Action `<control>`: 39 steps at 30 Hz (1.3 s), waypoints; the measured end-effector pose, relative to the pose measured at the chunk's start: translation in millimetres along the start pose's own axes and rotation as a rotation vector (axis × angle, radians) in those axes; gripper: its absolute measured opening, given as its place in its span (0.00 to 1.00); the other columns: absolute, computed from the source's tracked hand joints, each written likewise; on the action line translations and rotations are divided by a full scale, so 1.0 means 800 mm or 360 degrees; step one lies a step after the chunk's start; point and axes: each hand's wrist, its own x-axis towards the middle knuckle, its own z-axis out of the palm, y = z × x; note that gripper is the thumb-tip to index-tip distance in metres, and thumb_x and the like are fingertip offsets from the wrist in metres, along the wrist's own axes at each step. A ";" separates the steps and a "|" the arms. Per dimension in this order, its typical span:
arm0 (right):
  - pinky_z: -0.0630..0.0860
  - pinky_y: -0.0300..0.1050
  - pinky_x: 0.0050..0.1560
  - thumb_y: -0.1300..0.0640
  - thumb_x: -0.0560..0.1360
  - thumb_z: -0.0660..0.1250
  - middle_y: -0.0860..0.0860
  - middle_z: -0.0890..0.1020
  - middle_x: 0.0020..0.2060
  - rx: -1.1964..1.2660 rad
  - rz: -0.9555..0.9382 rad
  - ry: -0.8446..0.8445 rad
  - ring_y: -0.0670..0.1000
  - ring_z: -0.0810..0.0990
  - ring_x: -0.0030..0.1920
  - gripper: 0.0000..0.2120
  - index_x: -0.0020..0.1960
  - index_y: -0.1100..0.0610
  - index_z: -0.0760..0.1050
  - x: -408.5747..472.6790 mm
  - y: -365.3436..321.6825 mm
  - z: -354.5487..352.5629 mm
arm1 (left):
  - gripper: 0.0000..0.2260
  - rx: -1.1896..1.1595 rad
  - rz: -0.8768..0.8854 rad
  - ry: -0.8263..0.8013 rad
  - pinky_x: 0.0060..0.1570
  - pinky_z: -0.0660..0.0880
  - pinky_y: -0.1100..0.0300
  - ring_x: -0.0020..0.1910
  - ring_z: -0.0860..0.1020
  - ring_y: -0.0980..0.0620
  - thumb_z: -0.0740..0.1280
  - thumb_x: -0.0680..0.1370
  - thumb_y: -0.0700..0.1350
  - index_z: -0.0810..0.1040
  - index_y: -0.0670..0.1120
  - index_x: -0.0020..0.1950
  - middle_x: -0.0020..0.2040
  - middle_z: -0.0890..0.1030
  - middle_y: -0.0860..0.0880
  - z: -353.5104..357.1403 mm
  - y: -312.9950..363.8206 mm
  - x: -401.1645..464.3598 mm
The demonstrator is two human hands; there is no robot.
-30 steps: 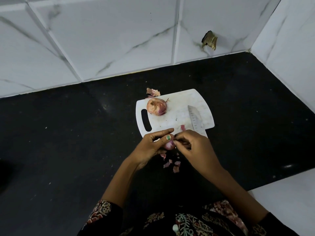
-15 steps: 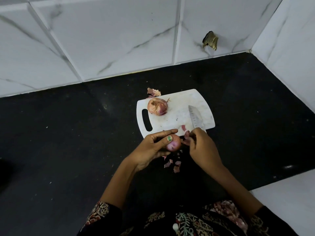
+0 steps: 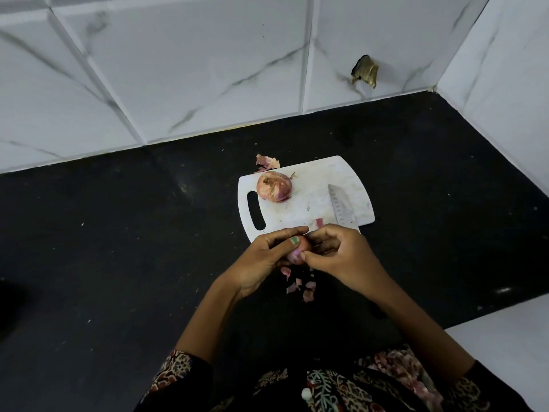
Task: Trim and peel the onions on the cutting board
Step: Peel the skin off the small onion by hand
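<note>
While the left hand [image 3: 261, 257] cups a small onion [image 3: 298, 253] just off the board's [image 3: 309, 200] near edge, the right hand [image 3: 341, 257] pinches at its skin, thumb on the bulb. Second onion [image 3: 274, 186], unpeeled, sits on the board by the handle slot; knife [image 3: 341, 208] lies at the right. Peel scraps [image 3: 300, 285] on the tabletop [image 3: 118, 248] under the hands.

No legible text or labels.
</note>
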 end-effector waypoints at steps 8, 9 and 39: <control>0.81 0.40 0.45 0.62 0.65 0.76 0.49 0.85 0.38 -0.0011 0.0036 -0.0082 0.46 0.84 0.40 0.10 0.46 0.57 0.82 0.005 0.009 -0.007 | 0.13 0.0084 -0.0006 -0.0068 0.62 0.73 0.48 0.57 0.79 0.49 0.63 0.78 0.41 0.77 0.46 0.62 0.60 0.80 0.44 -0.002 0.001 -0.002; 0.81 0.41 0.45 0.63 0.66 0.75 0.49 0.85 0.37 0.0001 0.0025 -0.0069 0.46 0.84 0.40 0.09 0.45 0.57 0.82 0.005 0.010 -0.007 | 0.13 0.0072 -0.0002 -0.0080 0.61 0.74 0.52 0.57 0.79 0.50 0.62 0.79 0.40 0.77 0.46 0.62 0.61 0.80 0.44 -0.002 0.001 -0.002; 0.80 0.39 0.50 0.54 0.70 0.74 0.46 0.84 0.46 -0.0083 -0.0240 0.0179 0.42 0.82 0.47 0.12 0.52 0.55 0.81 -0.001 0.019 0.017 | 0.11 -0.0027 0.0120 0.0152 0.50 0.79 0.62 0.51 0.82 0.54 0.63 0.78 0.42 0.79 0.46 0.60 0.55 0.83 0.47 0.008 -0.006 0.014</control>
